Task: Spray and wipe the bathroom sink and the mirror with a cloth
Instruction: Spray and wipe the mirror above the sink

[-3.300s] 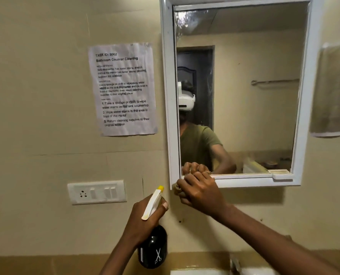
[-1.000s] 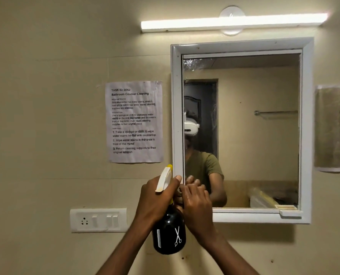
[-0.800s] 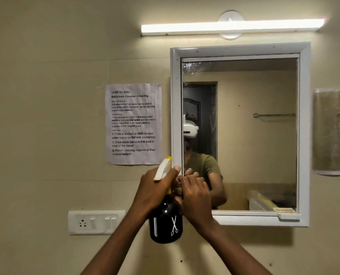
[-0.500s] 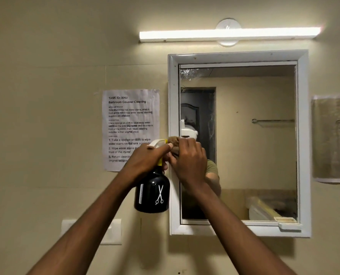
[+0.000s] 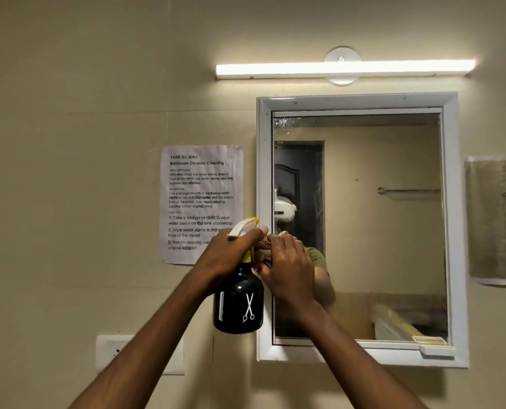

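A white-framed mirror (image 5: 378,216) hangs on the beige wall. My left hand (image 5: 231,255) grips the neck of a black spray bottle (image 5: 238,308) with a white and yellow trigger head, held just left of the mirror's frame. My right hand (image 5: 287,267) holds a small brownish cloth (image 5: 265,246) against the mirror's left edge, about halfway up. Most of the cloth is hidden under my fingers. The sink is out of view.
A printed task sheet (image 5: 198,196) is taped to the wall left of the mirror. A tube light (image 5: 343,67) glows above it. A white switch plate (image 5: 110,352) sits low on the left. A worn paper (image 5: 496,219) hangs at the right.
Both hands have risen from the mirror's lower left corner to halfway up its left edge, the bottle moving with them. The view has tilted upward, bringing the tube light into sight.
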`<action>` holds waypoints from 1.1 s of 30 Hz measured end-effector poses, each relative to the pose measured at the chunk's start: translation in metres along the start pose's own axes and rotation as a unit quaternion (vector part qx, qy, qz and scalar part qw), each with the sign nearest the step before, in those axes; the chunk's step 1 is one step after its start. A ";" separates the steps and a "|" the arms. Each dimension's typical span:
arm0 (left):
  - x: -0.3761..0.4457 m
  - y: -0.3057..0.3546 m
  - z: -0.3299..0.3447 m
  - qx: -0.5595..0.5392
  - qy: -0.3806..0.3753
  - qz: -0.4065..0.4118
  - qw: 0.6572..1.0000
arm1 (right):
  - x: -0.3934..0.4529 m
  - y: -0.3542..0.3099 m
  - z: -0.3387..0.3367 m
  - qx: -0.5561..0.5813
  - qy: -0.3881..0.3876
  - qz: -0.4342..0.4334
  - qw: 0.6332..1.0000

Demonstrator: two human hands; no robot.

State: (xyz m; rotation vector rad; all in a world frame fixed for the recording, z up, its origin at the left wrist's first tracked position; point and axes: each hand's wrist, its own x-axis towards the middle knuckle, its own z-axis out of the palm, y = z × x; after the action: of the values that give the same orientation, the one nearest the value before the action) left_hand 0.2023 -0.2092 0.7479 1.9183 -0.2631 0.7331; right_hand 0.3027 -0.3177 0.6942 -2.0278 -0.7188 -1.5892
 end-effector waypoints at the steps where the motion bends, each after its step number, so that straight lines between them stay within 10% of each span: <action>1: 0.003 0.006 -0.002 -0.012 -0.012 0.002 1.000 | 0.008 0.000 -0.003 0.000 0.000 -0.004 1.000; 24: 0.033 0.058 -0.018 -0.044 -0.013 -0.019 0.999 | 0.008 -0.003 -0.004 0.000 -0.041 0.006 0.999; 33: 0.050 0.071 -0.035 -0.075 0.029 0.039 0.996 | 0.140 -0.016 -0.024 -0.002 0.066 0.017 0.998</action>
State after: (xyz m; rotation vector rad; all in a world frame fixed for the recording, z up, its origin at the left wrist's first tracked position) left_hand 0.1938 -0.2042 0.8412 1.7496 -0.3477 0.7970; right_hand 0.3021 -0.3048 0.8370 -1.9078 -0.6285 -1.6867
